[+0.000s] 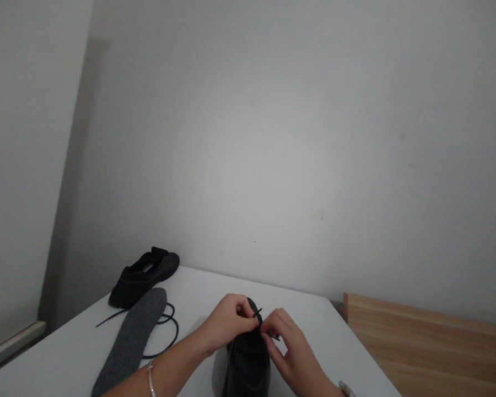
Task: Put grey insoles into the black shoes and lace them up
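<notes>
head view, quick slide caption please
Left hand and right hand pinch thin black lace at a smooth black shoe.

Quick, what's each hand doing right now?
Left hand: closed, pinching a black lace at the nearer shoe.
Right hand: closed, also pinching black lace.

We're indoors, folks, and it looks to us like somebody's home, though which room we can't tell! We've got a plain pale wall [273, 138], faintly marked in spots, and right up by it a simple white table [330, 336]. Out to the right, a wood-grain panel [430, 347], furniture by the look of it! And on the tabletop we see personal, everyday belongings: one black shoe [248, 366] close to us, its mate [144, 275] at the far left, and a grey insole [132, 336] just in front of that.
</notes>
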Motion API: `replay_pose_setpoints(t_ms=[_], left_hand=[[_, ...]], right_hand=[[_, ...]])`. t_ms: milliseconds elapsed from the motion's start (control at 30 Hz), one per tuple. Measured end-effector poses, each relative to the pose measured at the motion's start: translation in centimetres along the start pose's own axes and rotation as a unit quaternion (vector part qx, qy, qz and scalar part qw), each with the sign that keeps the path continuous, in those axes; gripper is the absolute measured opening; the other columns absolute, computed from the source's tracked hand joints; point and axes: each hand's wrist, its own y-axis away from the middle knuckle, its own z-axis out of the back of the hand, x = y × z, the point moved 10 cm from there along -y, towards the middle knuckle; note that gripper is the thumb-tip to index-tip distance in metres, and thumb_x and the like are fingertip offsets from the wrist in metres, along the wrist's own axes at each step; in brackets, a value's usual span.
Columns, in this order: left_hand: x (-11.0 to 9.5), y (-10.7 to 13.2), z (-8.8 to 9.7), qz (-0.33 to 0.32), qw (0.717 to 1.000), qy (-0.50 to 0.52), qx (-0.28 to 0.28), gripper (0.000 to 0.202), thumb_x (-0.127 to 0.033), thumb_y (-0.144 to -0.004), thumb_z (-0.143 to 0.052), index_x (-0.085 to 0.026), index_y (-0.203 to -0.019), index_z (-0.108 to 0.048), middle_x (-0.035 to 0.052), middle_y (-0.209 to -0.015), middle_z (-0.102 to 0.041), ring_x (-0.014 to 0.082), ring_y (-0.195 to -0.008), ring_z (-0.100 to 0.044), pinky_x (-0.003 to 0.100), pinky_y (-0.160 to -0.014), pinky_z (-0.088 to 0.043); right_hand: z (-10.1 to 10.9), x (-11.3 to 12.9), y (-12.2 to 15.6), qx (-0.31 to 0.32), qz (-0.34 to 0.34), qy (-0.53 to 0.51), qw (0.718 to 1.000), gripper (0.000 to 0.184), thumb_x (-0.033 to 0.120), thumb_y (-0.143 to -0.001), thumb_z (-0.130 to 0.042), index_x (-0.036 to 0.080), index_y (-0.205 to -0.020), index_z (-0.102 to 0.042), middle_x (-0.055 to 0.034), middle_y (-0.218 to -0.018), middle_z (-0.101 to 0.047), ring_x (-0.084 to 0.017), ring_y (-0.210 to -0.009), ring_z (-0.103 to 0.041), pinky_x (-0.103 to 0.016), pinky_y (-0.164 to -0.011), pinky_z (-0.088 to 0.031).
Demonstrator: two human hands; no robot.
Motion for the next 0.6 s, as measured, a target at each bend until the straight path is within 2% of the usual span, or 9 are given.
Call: replay_pose_setpoints(t_ms=[67,167,267,333,500,600], left_hand=[[-0.3,0.2,-0.3,-0.021,1.000,-0.018,0.010,0.011,-0.016,-0.061,-0.062,-0.016,-0.062,-0.051,-0.0004,-0.066,-0.059,0.0138,-0.063,-0.053,0.025,-0.059,-0.038],[-2.4,1.0,-0.4,-0.115,0.980,-0.165,-0.008,0.011,-0.007,-0.063,-0.058,-0.017,-0.067,-0.053,0.0009,-0.075,-0.059,0.0168,-0.075,-0.054,0.027,-0.066,-0.039],[-4.9,2.4,-1.6,-0.232,0.915,-0.330,-0.012,0.016,-0.002,-0.070,-0.053,-0.017,-0.069,-0.051,0.0013,-0.077,-0.057,0.0186,-0.082,-0.049,0.029,-0.071,-0.037],[-5.8,3.1,-2.7,-0.291,0.869,-0.399,-0.003,0.017,-0.001,-0.077,-0.050,-0.018,-0.071,-0.049,0.0016,-0.076,-0.056,0.0189,-0.081,-0.046,0.030,-0.071,-0.036],[-5.9,4.3,-4.3,-0.399,0.757,-0.517,-0.027,0.009,-0.007,-0.084,-0.051,-0.017,-0.083,-0.051,0.0041,-0.082,-0.056,0.0208,-0.079,-0.042,0.034,-0.070,-0.035],[-5.8,4.6,-4.6,-0.438,0.724,-0.530,-0.060,0.012,-0.014,-0.091,-0.046,-0.016,-0.081,-0.053,0.0043,-0.080,-0.054,0.0205,-0.078,-0.041,0.033,-0.068,-0.034]], right_hand=[[0.0,0.1,0.2,0.009,0.002,-0.005,1.000,0.010,0.014,-0.087,-0.046,0.021,-0.084,-0.053,-0.0036,-0.085,-0.055,-0.018,-0.082,-0.051,-0.031,-0.072,-0.042],[0.4,-0.4,0.0,-0.010,-0.024,-0.046,0.999,0.010,0.019,-0.090,-0.044,0.021,-0.088,-0.054,-0.0043,-0.087,-0.056,-0.018,-0.084,-0.053,-0.031,-0.075,-0.043],[0.3,-1.7,-0.4,-0.036,-0.069,-0.127,0.989,0.016,0.025,-0.093,-0.041,0.020,-0.096,-0.056,-0.0049,-0.090,-0.059,-0.017,-0.084,-0.055,-0.031,-0.077,-0.045],[-0.4,-2.7,-0.8,-0.038,-0.094,-0.177,0.979,0.019,0.029,-0.092,-0.044,0.019,-0.097,-0.059,-0.0046,-0.089,-0.061,-0.017,-0.084,-0.057,-0.030,-0.076,-0.045],[-2.1,-5.2,-1.4,-0.033,-0.177,-0.269,0.946,0.030,0.045,-0.083,-0.056,0.016,-0.081,-0.065,0.0005,-0.063,-0.056,-0.013,-0.060,-0.051,-0.025,-0.056,-0.041],[-2.6,-5.9,-1.6,-0.013,-0.213,-0.322,0.922,0.035,0.050,-0.075,-0.063,0.015,-0.076,-0.066,0.0011,-0.061,-0.056,-0.012,-0.056,-0.049,-0.024,-0.054,-0.040]])
